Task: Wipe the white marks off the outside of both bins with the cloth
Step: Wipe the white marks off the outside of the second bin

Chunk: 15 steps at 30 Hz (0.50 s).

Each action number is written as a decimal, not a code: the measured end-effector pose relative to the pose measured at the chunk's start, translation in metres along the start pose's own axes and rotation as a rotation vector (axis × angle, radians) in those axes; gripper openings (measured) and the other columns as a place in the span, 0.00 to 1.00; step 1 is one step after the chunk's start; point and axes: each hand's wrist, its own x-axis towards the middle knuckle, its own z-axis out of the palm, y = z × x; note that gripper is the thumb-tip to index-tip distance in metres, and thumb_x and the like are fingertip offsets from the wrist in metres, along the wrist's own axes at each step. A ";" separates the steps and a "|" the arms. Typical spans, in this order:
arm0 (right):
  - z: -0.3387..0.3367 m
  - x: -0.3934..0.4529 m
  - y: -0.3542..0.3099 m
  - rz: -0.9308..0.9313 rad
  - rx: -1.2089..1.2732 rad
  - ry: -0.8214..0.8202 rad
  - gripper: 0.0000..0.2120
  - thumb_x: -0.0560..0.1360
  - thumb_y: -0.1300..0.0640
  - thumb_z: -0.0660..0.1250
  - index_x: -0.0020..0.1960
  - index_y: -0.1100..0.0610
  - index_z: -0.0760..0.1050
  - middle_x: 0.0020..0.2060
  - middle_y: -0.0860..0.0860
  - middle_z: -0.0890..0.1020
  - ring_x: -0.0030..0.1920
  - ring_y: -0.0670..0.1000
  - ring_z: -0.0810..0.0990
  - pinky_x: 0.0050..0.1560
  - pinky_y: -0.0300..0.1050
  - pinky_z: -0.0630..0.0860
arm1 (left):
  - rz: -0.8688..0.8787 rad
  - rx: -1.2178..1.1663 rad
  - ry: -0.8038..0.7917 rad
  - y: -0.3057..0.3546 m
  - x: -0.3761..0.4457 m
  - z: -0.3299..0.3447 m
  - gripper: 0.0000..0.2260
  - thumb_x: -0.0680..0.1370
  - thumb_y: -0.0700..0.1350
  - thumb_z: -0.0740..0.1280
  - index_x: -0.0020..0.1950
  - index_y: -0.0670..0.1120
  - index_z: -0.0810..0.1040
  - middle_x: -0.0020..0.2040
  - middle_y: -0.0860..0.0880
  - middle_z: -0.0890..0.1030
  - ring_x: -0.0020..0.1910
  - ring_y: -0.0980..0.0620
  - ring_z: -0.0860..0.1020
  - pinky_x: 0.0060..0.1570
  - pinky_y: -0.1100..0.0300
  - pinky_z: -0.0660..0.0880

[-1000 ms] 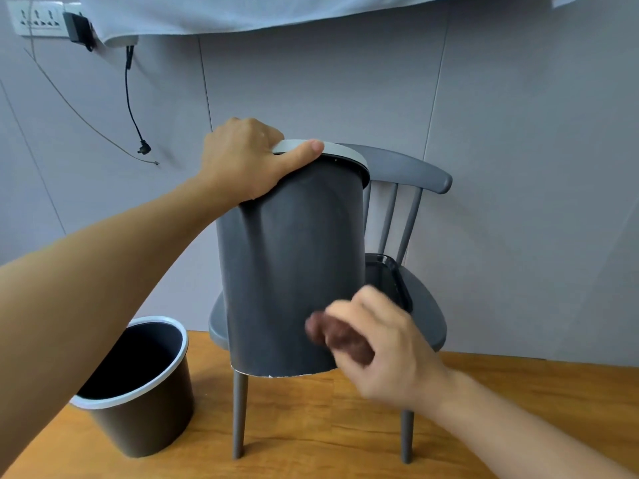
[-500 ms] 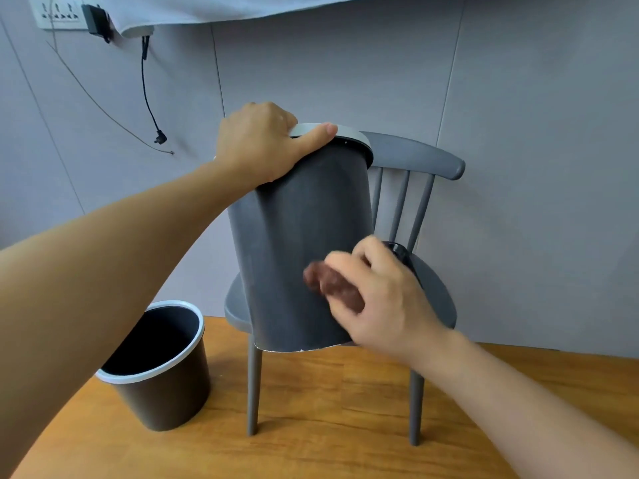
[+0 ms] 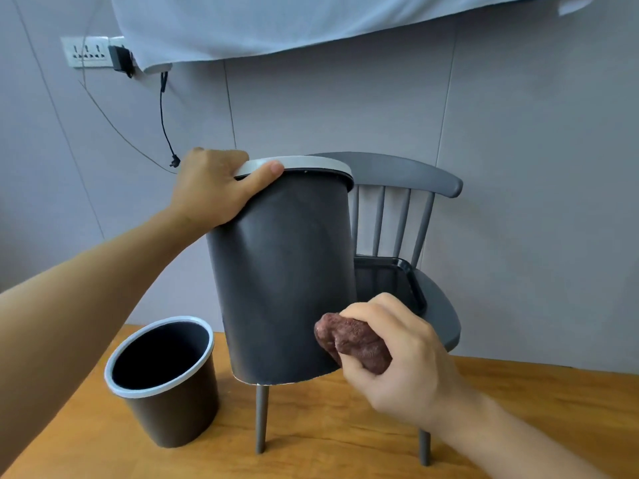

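A tall dark grey bin (image 3: 280, 271) with a light rim is held up in the air, tilted, in front of a chair. My left hand (image 3: 214, 188) grips its rim at the top left, thumb over the edge. My right hand (image 3: 397, 354) holds a bunched brown cloth (image 3: 349, 340) against the bin's lower right side. A thin white line shows along the bin's bottom edge. A second, shorter dark bin (image 3: 166, 385) with a white rim stands upright on the wooden floor at the lower left.
A grey spindle-back chair (image 3: 435, 305) stands behind the held bin, with a black tray (image 3: 411, 281) on its seat. A wall socket with a plugged adapter (image 3: 119, 58) and hanging cable is at upper left. A white sheet hangs along the top.
My right hand with the cloth rose up the bin's side, then came back down to its lower right. My left hand kept its hold on the rim. The camera view shifted.
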 end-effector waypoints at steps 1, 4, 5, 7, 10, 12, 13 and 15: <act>0.003 0.003 -0.002 0.003 0.028 0.005 0.14 0.73 0.53 0.73 0.59 0.52 0.80 0.48 0.46 0.77 0.45 0.49 0.79 0.42 0.46 0.80 | -0.001 -0.012 0.020 -0.008 -0.006 -0.010 0.33 0.74 0.71 0.60 0.30 0.42 0.59 0.25 0.45 0.60 0.27 0.47 0.60 0.29 0.55 0.58; 0.014 0.011 -0.009 0.019 0.094 0.005 0.14 0.73 0.53 0.73 0.58 0.51 0.80 0.48 0.45 0.77 0.46 0.49 0.80 0.43 0.47 0.80 | -0.009 0.001 0.067 -0.029 -0.022 -0.040 0.33 0.75 0.69 0.62 0.29 0.41 0.60 0.25 0.38 0.63 0.27 0.45 0.61 0.28 0.53 0.59; 0.019 0.016 -0.012 0.027 0.117 0.006 0.14 0.73 0.53 0.73 0.59 0.51 0.80 0.49 0.45 0.77 0.48 0.49 0.80 0.45 0.46 0.81 | -0.013 0.017 0.081 -0.036 -0.029 -0.051 0.33 0.75 0.69 0.62 0.29 0.42 0.60 0.25 0.39 0.63 0.27 0.45 0.61 0.28 0.55 0.59; 0.028 0.028 -0.021 0.031 0.166 0.007 0.14 0.74 0.51 0.73 0.59 0.50 0.79 0.50 0.42 0.78 0.52 0.47 0.80 0.51 0.40 0.81 | -0.025 0.041 0.101 -0.047 -0.043 -0.073 0.31 0.75 0.68 0.63 0.28 0.44 0.58 0.24 0.42 0.61 0.26 0.46 0.60 0.27 0.57 0.56; 0.043 0.051 -0.039 0.093 0.262 -0.032 0.12 0.74 0.45 0.71 0.56 0.45 0.78 0.48 0.37 0.80 0.53 0.43 0.81 0.52 0.31 0.78 | -0.051 0.071 0.134 -0.064 -0.068 -0.108 0.31 0.75 0.66 0.63 0.28 0.43 0.58 0.25 0.43 0.59 0.27 0.46 0.59 0.27 0.54 0.57; 0.055 0.066 -0.049 0.191 0.378 -0.112 0.09 0.73 0.44 0.72 0.52 0.43 0.77 0.44 0.40 0.82 0.48 0.43 0.83 0.46 0.32 0.79 | -0.067 0.118 0.139 -0.076 -0.088 -0.132 0.32 0.75 0.66 0.64 0.28 0.41 0.59 0.25 0.44 0.59 0.27 0.47 0.58 0.27 0.53 0.58; 0.061 0.074 -0.053 0.234 0.432 -0.155 0.08 0.74 0.45 0.73 0.52 0.43 0.78 0.42 0.42 0.82 0.46 0.44 0.84 0.43 0.34 0.80 | -0.069 0.141 0.140 -0.082 -0.097 -0.143 0.31 0.75 0.65 0.64 0.28 0.42 0.58 0.24 0.46 0.58 0.26 0.47 0.58 0.27 0.54 0.57; 0.076 0.085 -0.060 0.305 0.529 -0.243 0.07 0.76 0.50 0.75 0.52 0.45 0.79 0.42 0.45 0.84 0.44 0.46 0.85 0.42 0.40 0.83 | -0.056 0.180 0.145 -0.094 -0.118 -0.165 0.29 0.75 0.64 0.65 0.28 0.47 0.56 0.24 0.49 0.57 0.26 0.47 0.56 0.26 0.59 0.55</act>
